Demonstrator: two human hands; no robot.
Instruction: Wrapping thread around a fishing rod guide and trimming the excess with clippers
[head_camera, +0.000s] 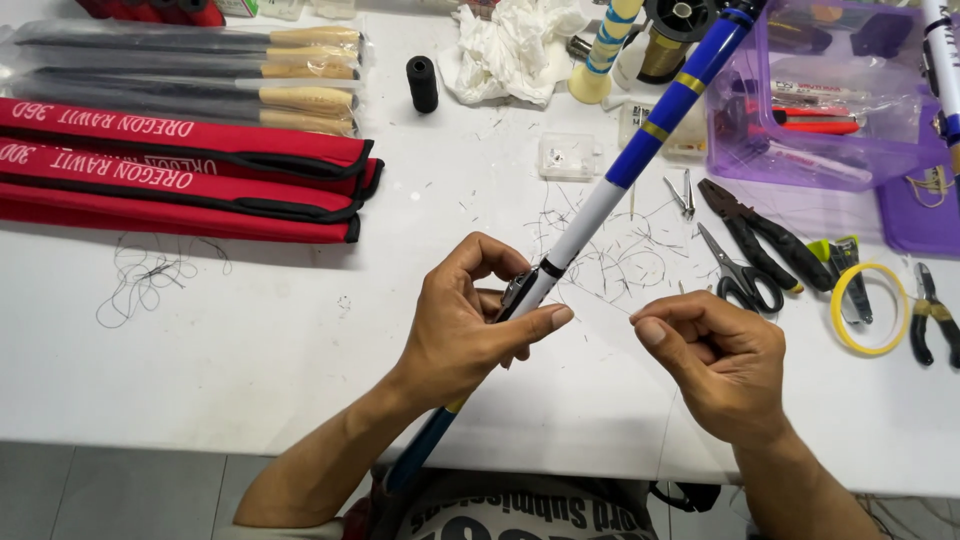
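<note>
A white worktable (250, 330) strewn with thread clippings carries red rod cases (180, 170) well left of a blue-and-white fishing rod (610, 180). The left hand (465, 320) grips the rod's white section; just right of it, the right hand (715, 360) is pinched nearly closed, any thread between its fingers too fine to make out. Scissors (740, 270) lie farther right.

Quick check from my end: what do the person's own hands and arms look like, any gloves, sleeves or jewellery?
Both the left hand and the right hand are bare: no gloves, rings, watch or wristbands show. Both forearms are uncovered down to the frame edge, with no sleeves in view. Fingernails are short and unpainted.
</note>
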